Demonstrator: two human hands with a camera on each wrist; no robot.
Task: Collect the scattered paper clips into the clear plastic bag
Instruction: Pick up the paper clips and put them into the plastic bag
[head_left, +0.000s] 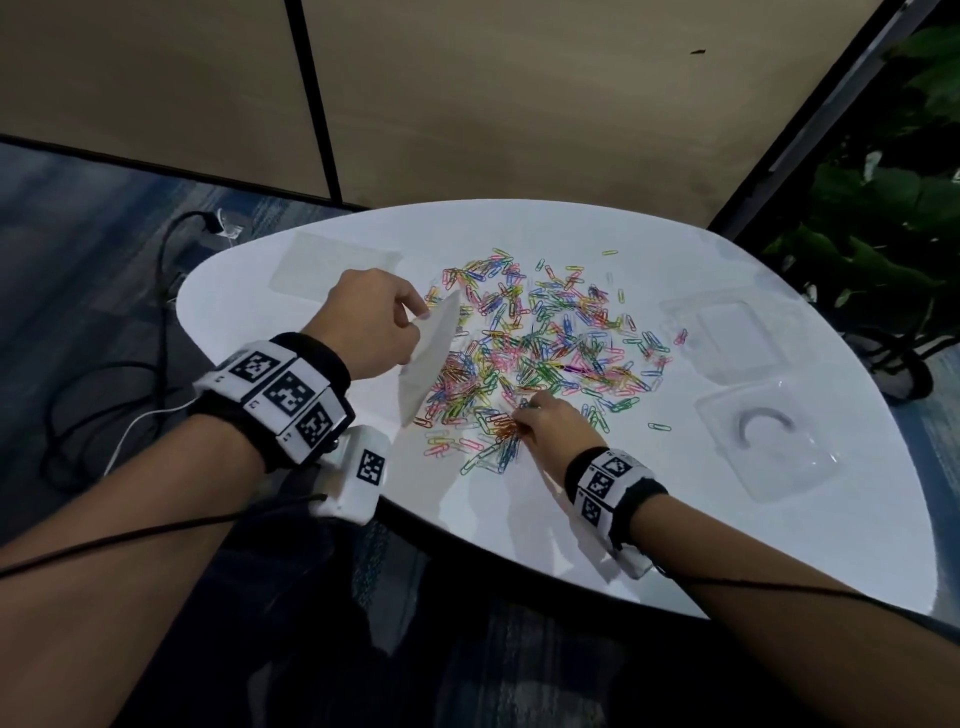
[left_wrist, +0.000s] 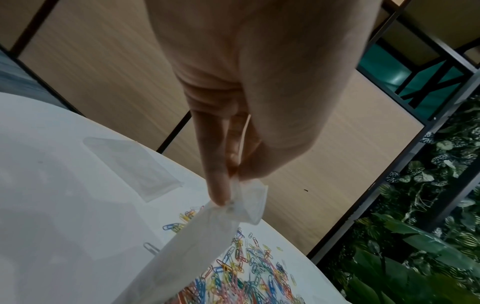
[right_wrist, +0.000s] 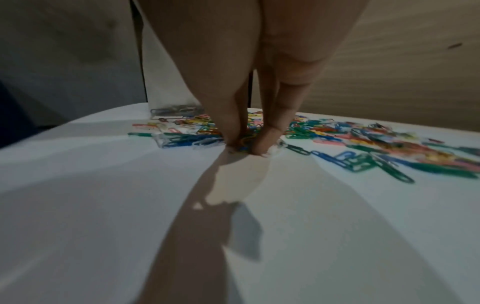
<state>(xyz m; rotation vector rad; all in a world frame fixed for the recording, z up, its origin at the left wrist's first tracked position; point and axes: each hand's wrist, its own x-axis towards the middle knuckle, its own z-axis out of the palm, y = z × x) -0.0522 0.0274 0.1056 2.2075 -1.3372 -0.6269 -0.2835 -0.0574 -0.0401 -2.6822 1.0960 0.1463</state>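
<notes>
A: Where is the bag (head_left: 427, 358)?

B: In the air over the left edge of the clips (head_left: 540, 343), held by the left hand (head_left: 371, 322). It hangs slanted, its lower corner close to the table (head_left: 649, 519) by the near-left clips.

A: How does that hand hold it?

B: The left wrist view shows the thumb and forefinger pinching the top edge of the bag (left_wrist: 202, 242), the fingers (left_wrist: 217, 164) pressed close together and pointing down. The bag's mouth looks folded over at the pinch; I cannot tell whether it is open.

A: Any clips inside it?

B: I cannot tell. It looks milky and I see none through it.

A: And the right hand (head_left: 553, 431)?

B: It is down at the near edge of the pile. In the right wrist view the thumb and fingers (right_wrist: 270, 131) come together at their tips on the table (right_wrist: 103, 205), closing on a few clips (right_wrist: 363, 144) between them. How many it has I cannot say; the view is blurred there.

A: How do the clips lie?

B: Many colours, spread in a wide loose heap across the middle of the white table, with a few strays apart at the far and right edges.

A: Anything else on the table?

B: A flat clear bag (head_left: 337, 267) at the far left, behind the left hand. Two clear plastic trays on the right: a far tray (head_left: 727, 327), and a near tray (head_left: 769, 441) with a curved grey thing in it. A plant (head_left: 883, 208) stands beyond the right edge, and cables (head_left: 104, 374) lie on the floor to the left.
</notes>
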